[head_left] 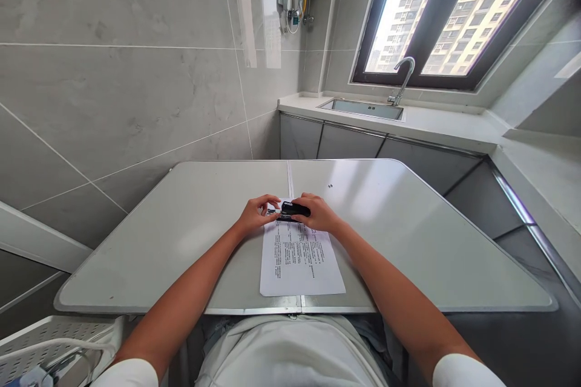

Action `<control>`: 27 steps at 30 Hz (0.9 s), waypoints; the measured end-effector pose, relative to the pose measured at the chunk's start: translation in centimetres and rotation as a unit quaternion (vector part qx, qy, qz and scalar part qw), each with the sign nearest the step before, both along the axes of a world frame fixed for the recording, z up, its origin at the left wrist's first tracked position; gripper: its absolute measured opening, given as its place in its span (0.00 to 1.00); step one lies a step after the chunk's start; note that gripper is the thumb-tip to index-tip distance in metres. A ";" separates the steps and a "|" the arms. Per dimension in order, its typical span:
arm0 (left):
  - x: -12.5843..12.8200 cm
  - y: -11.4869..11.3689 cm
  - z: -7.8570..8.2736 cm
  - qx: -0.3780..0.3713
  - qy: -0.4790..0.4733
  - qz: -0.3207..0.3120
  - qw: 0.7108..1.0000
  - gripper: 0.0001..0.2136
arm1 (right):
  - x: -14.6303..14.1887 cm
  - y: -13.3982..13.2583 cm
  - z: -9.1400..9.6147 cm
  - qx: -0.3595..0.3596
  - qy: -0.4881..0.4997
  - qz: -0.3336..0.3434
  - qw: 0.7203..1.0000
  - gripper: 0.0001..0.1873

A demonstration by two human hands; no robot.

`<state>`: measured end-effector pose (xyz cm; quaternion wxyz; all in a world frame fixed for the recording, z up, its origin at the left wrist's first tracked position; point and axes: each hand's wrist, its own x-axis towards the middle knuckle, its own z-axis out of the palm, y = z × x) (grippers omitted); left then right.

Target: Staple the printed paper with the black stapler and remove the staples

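Observation:
A printed sheet of paper (299,260) lies on the white folding table (181,236) in front of me. At the sheet's far edge sits a black stapler (295,210). My right hand (320,214) is wrapped round the stapler's rear. My left hand (256,213) pinches the stapler's metal front end with its fingertips. Both forearms stretch over the table toward it.
A small dark speck (330,185) lies on the table beyond the hands. Behind the table runs a counter with a sink (363,109) and tap (402,78) under a window. A white perforated rack (40,344) stands at lower left. Tiled wall on the left.

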<state>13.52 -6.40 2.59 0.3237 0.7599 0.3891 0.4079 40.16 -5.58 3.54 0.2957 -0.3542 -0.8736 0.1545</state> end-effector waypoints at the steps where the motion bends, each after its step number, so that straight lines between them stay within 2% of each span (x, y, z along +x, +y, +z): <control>1: 0.0 0.0 0.0 0.000 0.002 0.000 1.000 0.19 | 0.0 0.0 0.0 0.002 0.001 0.002 1.000 0.17; 20: -0.3 -0.3 0.8 0.020 0.007 -0.012 1.000 0.16 | 0.9 0.3 0.3 -0.001 0.025 0.013 1.000 0.16; 27: -0.4 0.0 0.5 0.020 0.010 -0.008 1.000 0.17 | 1.4 0.5 0.4 -0.011 0.024 0.012 1.000 0.16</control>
